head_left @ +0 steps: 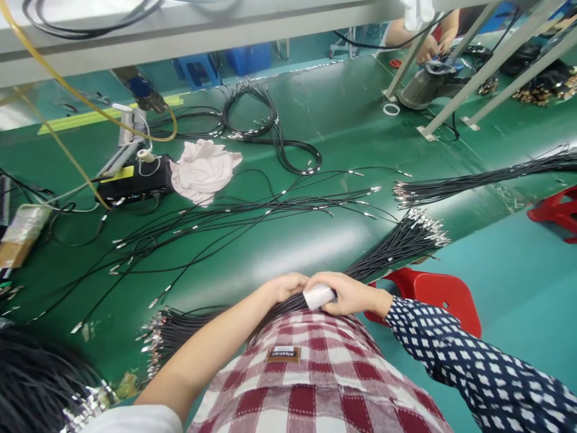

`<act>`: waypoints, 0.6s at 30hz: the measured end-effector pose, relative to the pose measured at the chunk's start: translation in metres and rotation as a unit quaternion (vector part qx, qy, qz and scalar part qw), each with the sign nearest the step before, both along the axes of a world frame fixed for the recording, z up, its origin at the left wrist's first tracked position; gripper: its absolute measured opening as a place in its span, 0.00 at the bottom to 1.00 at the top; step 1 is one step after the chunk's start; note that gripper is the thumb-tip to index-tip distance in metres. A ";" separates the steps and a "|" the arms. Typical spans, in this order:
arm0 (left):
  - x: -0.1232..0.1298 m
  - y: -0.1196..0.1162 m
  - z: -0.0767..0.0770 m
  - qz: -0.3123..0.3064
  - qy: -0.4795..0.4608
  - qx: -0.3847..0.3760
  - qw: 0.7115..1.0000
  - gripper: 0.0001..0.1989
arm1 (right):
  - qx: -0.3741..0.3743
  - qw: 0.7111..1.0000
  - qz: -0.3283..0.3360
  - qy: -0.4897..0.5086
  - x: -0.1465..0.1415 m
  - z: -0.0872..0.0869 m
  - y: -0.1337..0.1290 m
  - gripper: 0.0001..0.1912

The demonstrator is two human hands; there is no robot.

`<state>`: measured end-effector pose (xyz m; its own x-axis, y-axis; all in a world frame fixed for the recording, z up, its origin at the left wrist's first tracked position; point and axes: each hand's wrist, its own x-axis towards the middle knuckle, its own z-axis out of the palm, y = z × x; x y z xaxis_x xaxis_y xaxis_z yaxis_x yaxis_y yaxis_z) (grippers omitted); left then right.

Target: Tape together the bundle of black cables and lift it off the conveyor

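**Taping a wire bundle at the worktop edge**

Nearest, a checked cloth [315, 373] covers the lap. Just above it, the left hand [286, 287] clamps its fingers round the wire bundle [387, 249], while the right hand [349, 294] pinches a white tape roll [318, 296] against it. This looks like binding; next, the roll must pass around. Loose wires [252, 210] lie beyond on the green worktop [342, 114].

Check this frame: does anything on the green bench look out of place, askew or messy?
Mostly the loose black wires with metal tips: they sprawl and cross over the green bench, unlike the neat bundle running to both hands. A crumpled white cloth lies among them. The left hand and right hand meet at a white tape roll.
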<state>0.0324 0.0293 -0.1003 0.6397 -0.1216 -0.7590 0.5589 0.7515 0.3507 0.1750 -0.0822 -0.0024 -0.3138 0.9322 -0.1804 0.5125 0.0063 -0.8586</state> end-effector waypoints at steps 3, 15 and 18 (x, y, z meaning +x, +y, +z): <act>0.002 0.008 0.007 -0.033 -0.002 -0.019 0.999 0.07 | 0.084 0.990 0.012 -0.115 -0.010 0.000 -0.017 0.26; 0.008 0.038 0.024 -0.274 -0.089 -0.114 0.951 0.13 | 0.187 0.963 -0.091 -0.170 -0.034 -0.031 -0.054 0.13; 0.001 0.038 0.023 -0.306 -0.089 -0.194 0.928 0.12 | 0.210 0.949 -0.111 -0.205 -0.045 -0.046 -0.059 0.12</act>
<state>0.0335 0.0672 -0.0769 0.4716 -0.7454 -0.4712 0.8818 0.4009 0.2483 0.1304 -0.1414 -0.0480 -0.0845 0.9840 0.1569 0.8322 0.1563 -0.5320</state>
